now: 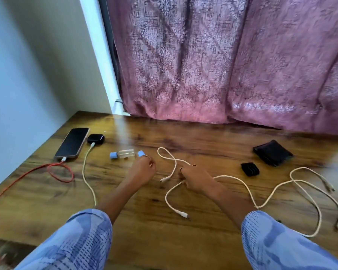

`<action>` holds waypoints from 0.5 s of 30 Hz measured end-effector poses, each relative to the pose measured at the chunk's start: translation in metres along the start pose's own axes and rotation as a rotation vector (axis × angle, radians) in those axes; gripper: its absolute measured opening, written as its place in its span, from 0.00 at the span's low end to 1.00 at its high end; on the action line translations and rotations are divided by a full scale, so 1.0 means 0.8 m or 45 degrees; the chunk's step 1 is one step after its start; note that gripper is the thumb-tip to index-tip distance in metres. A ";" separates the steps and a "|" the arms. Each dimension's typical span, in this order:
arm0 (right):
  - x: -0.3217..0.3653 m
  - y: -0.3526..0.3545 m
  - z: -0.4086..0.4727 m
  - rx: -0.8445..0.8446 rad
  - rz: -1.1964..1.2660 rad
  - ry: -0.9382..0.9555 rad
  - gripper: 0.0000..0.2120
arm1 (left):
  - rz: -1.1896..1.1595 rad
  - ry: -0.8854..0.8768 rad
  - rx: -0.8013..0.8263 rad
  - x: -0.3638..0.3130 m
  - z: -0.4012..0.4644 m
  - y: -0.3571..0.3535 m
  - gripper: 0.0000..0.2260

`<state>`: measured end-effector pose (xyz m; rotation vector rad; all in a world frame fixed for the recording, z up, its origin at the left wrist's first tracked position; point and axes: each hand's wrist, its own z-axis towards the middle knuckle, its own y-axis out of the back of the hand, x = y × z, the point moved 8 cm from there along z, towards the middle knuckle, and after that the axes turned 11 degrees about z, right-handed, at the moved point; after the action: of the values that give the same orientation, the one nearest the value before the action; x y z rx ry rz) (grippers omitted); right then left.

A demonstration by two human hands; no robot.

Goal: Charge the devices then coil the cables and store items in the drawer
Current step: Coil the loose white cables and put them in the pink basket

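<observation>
A wooden table runs back to a mauve curtain that drapes onto its far edge, with a pale wall closing in the left side. Along the left edge lies a phone with a red cable plugged in, and just beside it a black earbud case fed by a cream cable. Near the middle, the left hand reaches with curled fingers to the blue cap of a small clear bottle; whether it grips it I cannot tell. The right hand pinches a white cable whose loops spread across the table's centre. A longer white cable trails toward the right edge. A black wallet and a small black strap sit further right, well apart from the hands. Bare wood lies open between the hands and the curtain.
</observation>
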<state>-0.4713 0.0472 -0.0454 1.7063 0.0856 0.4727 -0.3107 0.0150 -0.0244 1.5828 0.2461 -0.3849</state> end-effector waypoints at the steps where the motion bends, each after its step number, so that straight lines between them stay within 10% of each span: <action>1: -0.001 -0.001 0.000 -0.003 -0.008 0.004 0.06 | -0.001 -0.014 -0.004 -0.001 0.000 -0.001 0.10; 9: -0.043 0.043 -0.016 -0.201 0.347 -0.088 0.06 | -0.084 -0.089 0.124 -0.055 0.015 -0.011 0.17; 15: -0.074 0.147 -0.042 -0.592 0.606 -0.159 0.03 | -1.026 -0.074 0.532 -0.139 0.009 -0.013 0.22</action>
<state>-0.5614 0.0362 0.0553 1.2829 -0.4963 0.6746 -0.4175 0.0174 0.0092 1.8251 0.8057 -1.1616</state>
